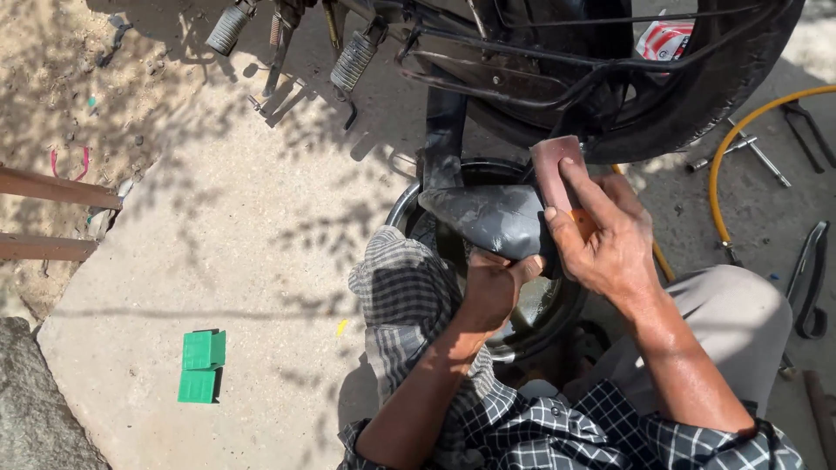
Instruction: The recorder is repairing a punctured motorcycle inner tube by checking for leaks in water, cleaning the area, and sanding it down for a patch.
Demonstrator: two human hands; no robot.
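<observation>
left hand clenched on grey inner tube, held over black basin under motorcycle tyre. right hand presses reddish sanding block on tube (fingers flat). green box open on concrete, lower left. red-white packet behind tyre, top right. yellow hose at right.

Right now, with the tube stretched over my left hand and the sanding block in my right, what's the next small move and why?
Probably draw the sanding block down across the inner tube. The right hand holds it at the tube's upper edge, while the left hand grips the tube from below, over the black basin, so the rubber looks braced for a stroke.
</observation>
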